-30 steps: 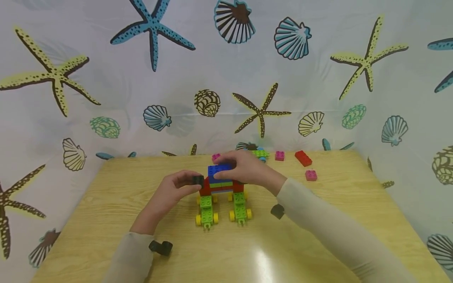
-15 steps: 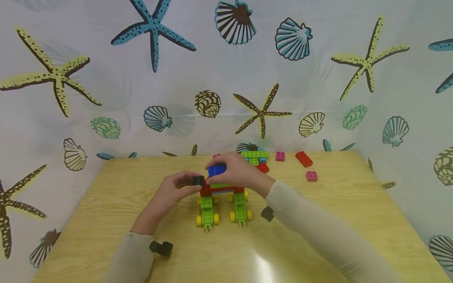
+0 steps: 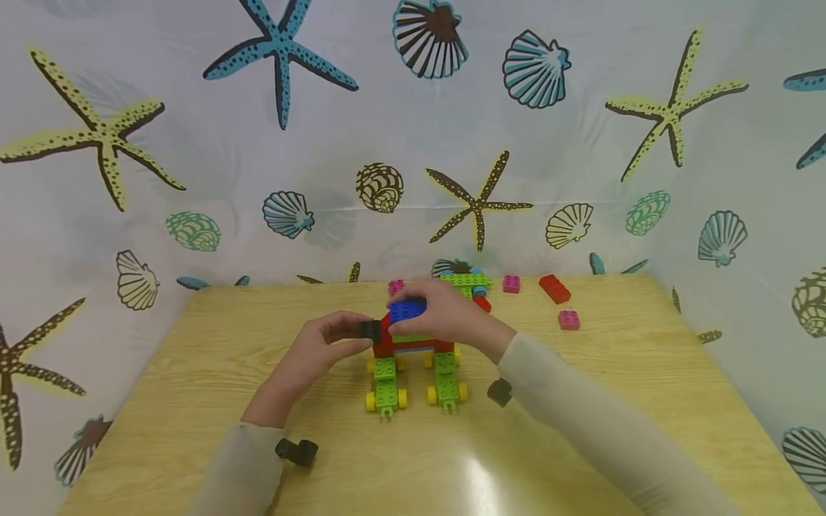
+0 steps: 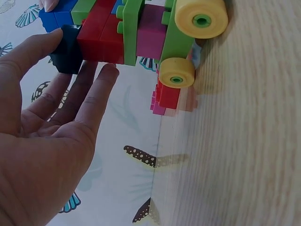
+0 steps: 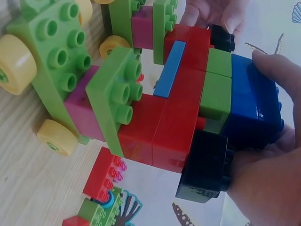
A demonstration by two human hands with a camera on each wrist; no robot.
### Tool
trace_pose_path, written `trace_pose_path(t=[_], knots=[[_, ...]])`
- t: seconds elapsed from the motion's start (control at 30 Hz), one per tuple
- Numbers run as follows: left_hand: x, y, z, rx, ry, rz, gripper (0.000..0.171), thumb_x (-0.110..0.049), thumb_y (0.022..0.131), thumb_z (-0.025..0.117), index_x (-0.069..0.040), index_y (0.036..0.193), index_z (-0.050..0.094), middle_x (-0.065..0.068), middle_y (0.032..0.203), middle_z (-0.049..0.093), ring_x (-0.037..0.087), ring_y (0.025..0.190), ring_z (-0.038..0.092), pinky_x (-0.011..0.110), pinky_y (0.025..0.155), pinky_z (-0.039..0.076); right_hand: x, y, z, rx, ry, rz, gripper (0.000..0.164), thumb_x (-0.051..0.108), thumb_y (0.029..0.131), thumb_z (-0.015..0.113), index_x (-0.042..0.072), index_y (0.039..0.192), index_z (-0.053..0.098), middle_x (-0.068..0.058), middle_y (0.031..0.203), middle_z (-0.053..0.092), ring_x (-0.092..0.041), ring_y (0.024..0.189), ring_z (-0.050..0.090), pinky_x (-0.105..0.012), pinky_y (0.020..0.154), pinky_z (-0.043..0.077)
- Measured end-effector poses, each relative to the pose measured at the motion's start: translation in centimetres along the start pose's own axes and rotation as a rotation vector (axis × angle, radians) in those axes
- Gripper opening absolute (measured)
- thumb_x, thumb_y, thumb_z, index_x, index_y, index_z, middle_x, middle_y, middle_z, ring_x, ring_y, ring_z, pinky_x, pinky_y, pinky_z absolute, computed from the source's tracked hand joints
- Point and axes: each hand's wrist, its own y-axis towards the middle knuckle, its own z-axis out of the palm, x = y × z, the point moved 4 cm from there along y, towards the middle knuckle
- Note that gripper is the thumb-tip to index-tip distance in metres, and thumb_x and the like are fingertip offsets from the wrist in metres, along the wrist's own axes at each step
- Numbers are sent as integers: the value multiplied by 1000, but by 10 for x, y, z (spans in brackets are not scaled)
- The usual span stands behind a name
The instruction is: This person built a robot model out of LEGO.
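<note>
My left hand (image 3: pixel 323 344) pinches a black brick (image 4: pixel 68 49) at the left end of a toy-brick build, thumb on one side and fingers on the other. My right hand (image 3: pixel 442 315) grips the blue brick (image 3: pixel 405 310) on top from above. Beneath the blue lie light green bricks (image 5: pixel 216 89) on long red bricks (image 5: pixel 183 108). Another black brick (image 5: pixel 202 165) sits on the red at the right end, beside my right palm. Two green wheeled bases (image 3: pixel 386 390) with yellow wheels (image 4: pixel 201 20) carry the build, with purple bricks (image 5: pixel 84 106) between their green pieces.
Behind the build lies a green piece with blue wheels (image 3: pixel 467 279), partly hidden by my right hand. Loose pink bricks (image 3: pixel 568 319) and a red brick (image 3: pixel 555 289) lie at the back right of the wooden table (image 3: pixel 213 373). Patterned cloth (image 3: pixel 361 236) walls surround it.
The build has shifted slightly to the right, with both hands on it. My right hand first moved left along the blue brick, then a little right again.
</note>
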Motion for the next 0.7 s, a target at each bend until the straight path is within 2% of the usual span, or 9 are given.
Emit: trace_pose_path(t=[0.2,0.4,0.6,0.7], knots=[[0,0,4,0,3,-7,44,-32,105,81,-12,143,72,12,145,75,38,148,63,63,126,50,-10,-10,-9,-13,-13,23,43,35,99,87,21,138,77,-4,139,73,-26,120,67,-45,106,63],[3,3,8,2,24,-30,43,-34,105,81,-14,142,73,8,143,76,34,142,68,55,122,56,-21,-23,-21,-25,-37,58,46,39,99,87,24,141,76,-6,146,71,-30,127,66,-50,111,63],[3,2,11,3,52,-38,44,-34,106,80,-14,144,73,7,142,77,30,139,69,44,119,59,-30,-38,-32,-44,-62,75,45,41,98,87,24,139,77,-7,147,69,-34,130,63,-51,109,64],[2,2,11,5,59,-32,43,-33,106,80,-14,144,73,7,143,76,31,140,68,44,119,58,-38,-45,-37,-54,-55,97,45,41,98,88,25,138,77,-8,150,67,-36,134,62,-53,109,64]])
